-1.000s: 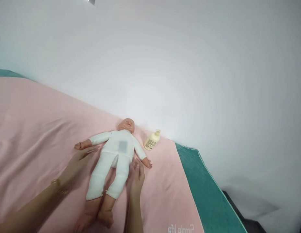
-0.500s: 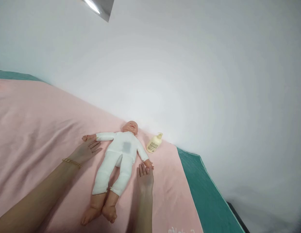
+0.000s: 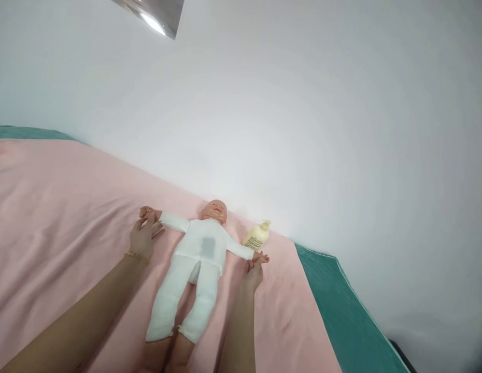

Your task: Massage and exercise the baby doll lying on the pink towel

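Observation:
A baby doll (image 3: 205, 243) in a white suit lies on its back, arms spread, a grey square on its chest. My left hand (image 3: 143, 235), with a gold bracelet at the wrist, has its thumb and fingers round the doll's hand and wrist at the left. At the right, my right hand (image 3: 253, 274) pinches the doll's other wrist from below. Just behind that wrist stands a pale yellow pump bottle (image 3: 256, 235), its lower edge partly hidden by the doll's arm.
Under the doll is a wrinkled pink cloth (image 3: 287, 311). A green surface (image 3: 342, 300) shows beyond its right edge and at the far left. The white wall (image 3: 303, 129) rises right behind the doll's head and the bottle.
Both my hands have closed on the doll's wrists from lying open beside them. The doll's arms are raised and spread wider, its right-side arm now reaching in front of the bottle. The view has shifted slightly.

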### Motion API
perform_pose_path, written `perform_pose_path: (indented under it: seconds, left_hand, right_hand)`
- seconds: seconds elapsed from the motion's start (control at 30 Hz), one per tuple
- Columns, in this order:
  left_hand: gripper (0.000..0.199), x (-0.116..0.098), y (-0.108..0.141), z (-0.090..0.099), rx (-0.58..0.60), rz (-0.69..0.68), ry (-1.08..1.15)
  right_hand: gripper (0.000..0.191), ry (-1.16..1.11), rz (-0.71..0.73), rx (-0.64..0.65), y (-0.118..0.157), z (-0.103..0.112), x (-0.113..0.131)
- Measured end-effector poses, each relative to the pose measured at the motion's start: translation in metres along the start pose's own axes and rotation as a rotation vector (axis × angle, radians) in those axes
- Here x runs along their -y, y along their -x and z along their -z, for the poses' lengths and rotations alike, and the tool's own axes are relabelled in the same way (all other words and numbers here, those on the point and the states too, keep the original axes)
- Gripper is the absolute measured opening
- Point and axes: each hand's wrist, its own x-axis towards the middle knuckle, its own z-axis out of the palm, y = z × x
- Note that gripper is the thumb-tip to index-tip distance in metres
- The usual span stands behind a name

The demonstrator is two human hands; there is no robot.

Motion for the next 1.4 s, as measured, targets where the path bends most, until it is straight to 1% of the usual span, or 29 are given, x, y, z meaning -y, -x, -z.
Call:
perform_pose_path:
  seconds: [0.1,0.17,0.27,0.33,0.43,0.47,0.5,0.57,0.63,0.67,0.73,0.8,0.9,1.0,1.13,1.2,1.27,1.3,1.33,1.4]
  left_hand:
    - [0.031,-0.003,0.01,-0.002,0.002,-0.154,-0.098]
    - [0.031,-0.007,0.02,-0.004,0.019,-0.231,-0.183]
    - [0.029,-0.012,0.037,-0.005,0.12,-0.355,-0.356]
    - [0.031,-0.012,0.047,-0.005,0.215,-0.444,-0.501]
    - [0.033,-0.009,0.055,-0.003,0.336,-0.57,-0.64]
    - [0.031,-0.007,0.056,-0.003,0.394,-0.627,-0.666]
    - [0.03,-0.005,0.056,-0.003,0.469,-0.687,-0.69]
    - [0.026,-0.001,0.053,-0.004,0.656,-0.787,-0.737]
    - [0.025,0.003,0.05,-0.005,0.828,-0.839,-0.777]
    - [0.025,0.005,0.049,-0.005,0.886,-0.857,-0.791]
    - [0.024,0.008,0.047,-0.006,0.949,-0.892,-0.806]
    - [0.023,0.01,0.046,-0.006,0.976,-0.926,-0.824]
    - [0.022,0.01,0.047,-0.006,1.005,-0.953,-0.864]
    - [0.024,0.009,0.049,-0.007,1.024,-0.938,-0.9]
    - [0.025,0.009,0.05,-0.007,1.024,-0.931,-0.899]
    - [0.025,0.01,0.051,-0.007,1.025,-0.922,-0.88]
    - [0.024,0.01,0.053,-0.007,1.013,-0.87,-0.842]
    - [0.024,0.008,0.054,-0.007,0.999,-0.821,-0.816]
    - [0.023,0.005,0.055,-0.007,0.976,-0.759,-0.789]
    - [0.025,-0.003,0.057,-0.006,0.887,-0.626,-0.729]
  right_hand:
    - [0.057,0.019,0.002,-0.073,0.004,0.005,0.004]
    - [0.059,0.035,0.057,-0.13,0.01,0.005,0.008]
    - [0.054,0.072,0.185,-0.171,0.022,-0.002,0.015]
    - [0.052,0.092,0.257,-0.143,0.032,-0.008,0.019]
    - [0.052,0.113,0.35,-0.022,0.047,-0.018,0.02]
    - [0.05,0.128,0.379,0.025,0.052,-0.02,0.02]
    - [0.048,0.149,0.409,0.067,0.056,-0.021,0.019]
    - [0.043,0.205,0.484,0.158,0.063,-0.023,0.017]
    - [0.036,0.277,0.579,0.288,0.066,-0.023,0.014]
    - [0.032,0.316,0.626,0.368,0.066,-0.023,0.014]
    - [0.029,0.38,0.692,0.526,0.066,-0.023,0.013]
    - [0.029,0.423,0.724,0.628,0.066,-0.024,0.013]
    - [0.031,0.479,0.77,0.7,0.065,-0.025,0.014]
    - [0.031,0.538,0.824,0.742,0.065,-0.026,0.014]
    - [0.029,0.566,0.871,0.747,0.064,-0.027,0.013]
    - [0.028,0.559,0.857,0.74,0.064,-0.027,0.012]
    - [0.026,0.53,0.81,0.715,0.065,-0.026,0.01]
    - [0.025,0.503,0.775,0.685,0.065,-0.026,0.009]
    - [0.025,0.467,0.733,0.641,0.065,-0.026,0.009]
    - [0.026,0.361,0.63,0.487,0.065,-0.024,0.011]
